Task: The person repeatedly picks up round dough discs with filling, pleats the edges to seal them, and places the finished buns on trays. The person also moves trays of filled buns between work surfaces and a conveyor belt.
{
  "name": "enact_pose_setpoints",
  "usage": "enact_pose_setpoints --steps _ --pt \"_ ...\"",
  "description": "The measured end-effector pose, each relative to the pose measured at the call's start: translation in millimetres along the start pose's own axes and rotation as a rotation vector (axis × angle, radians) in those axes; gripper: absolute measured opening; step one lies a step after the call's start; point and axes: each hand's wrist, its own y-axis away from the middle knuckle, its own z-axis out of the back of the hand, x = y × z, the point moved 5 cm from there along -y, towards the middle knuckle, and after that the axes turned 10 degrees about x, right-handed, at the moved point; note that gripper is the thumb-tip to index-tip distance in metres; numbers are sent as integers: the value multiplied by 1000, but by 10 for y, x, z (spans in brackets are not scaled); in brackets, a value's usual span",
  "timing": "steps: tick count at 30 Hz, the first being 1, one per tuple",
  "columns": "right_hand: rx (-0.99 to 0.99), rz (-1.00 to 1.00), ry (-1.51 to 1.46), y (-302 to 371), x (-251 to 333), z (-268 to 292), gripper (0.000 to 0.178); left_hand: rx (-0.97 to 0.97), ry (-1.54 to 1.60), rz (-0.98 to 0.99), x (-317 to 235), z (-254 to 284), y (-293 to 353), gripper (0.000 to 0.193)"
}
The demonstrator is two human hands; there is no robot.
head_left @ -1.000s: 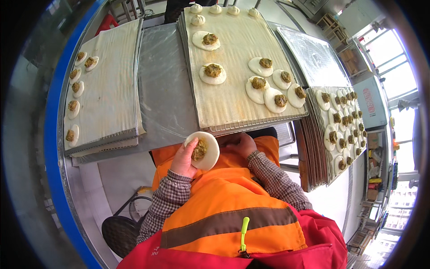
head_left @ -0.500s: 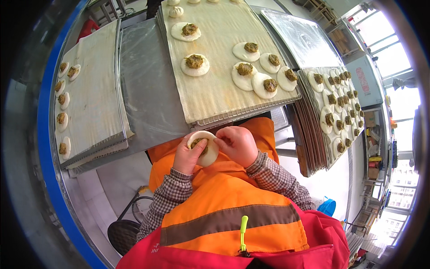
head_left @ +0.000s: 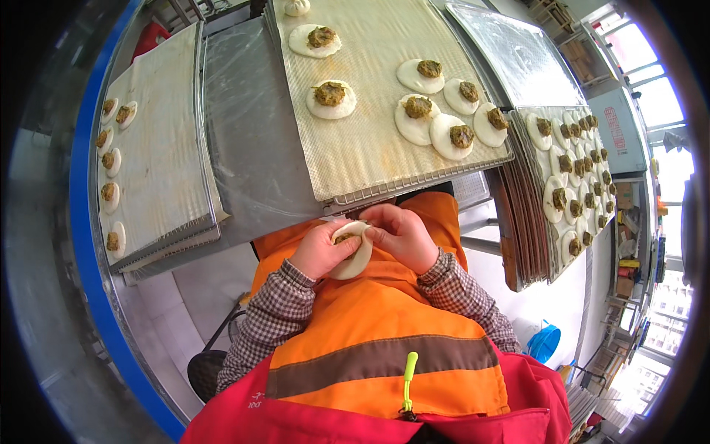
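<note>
Over my lap, a round dough wrapper (head_left: pixel 356 260) with brown-green filling rests in my left hand (head_left: pixel 322 250). The left thumb presses on the filling, which shows only in part. My right hand (head_left: pixel 403 235) pinches the wrapper's right edge between thumb and fingers. Just beyond my hands, a mesh-lined tray (head_left: pixel 347 163) carries several flat wrappers topped with filling, such as a near-left filled wrapper (head_left: pixel 331 111) and a near-right filled wrapper (head_left: pixel 450 148). A closed, pleated bun (head_left: pixel 296 7) sits at the tray's far left.
On the left, a lined tray (head_left: pixel 159 163) bears several filled wrappers along its left side. A bare metal sheet (head_left: pixel 255 133) lies between the trays. At right, a tray stack (head_left: pixel 526 237) holds many filled wrappers on top. A blue bucket (head_left: pixel 544 342) stands on the floor.
My right hand has come closer to my left, and the wrapper's edge is folded up further between them. The whole view has shifted slightly, with the trays appearing farther right.
</note>
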Motion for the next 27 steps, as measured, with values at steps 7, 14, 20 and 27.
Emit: enact_pose_setpoints --steps 7,14,20,27 --pt "40 -81 212 -33 41 -88 13 145 -277 155 -87 112 -58 29" --pt "87 86 411 -95 114 -88 13 205 276 182 -21 207 -26 36" --pt "196 5 110 -282 128 -153 14 -87 139 32 -22 254 154 28" --pt "275 101 194 -370 175 -157 14 -59 -227 150 -163 231 162 29"
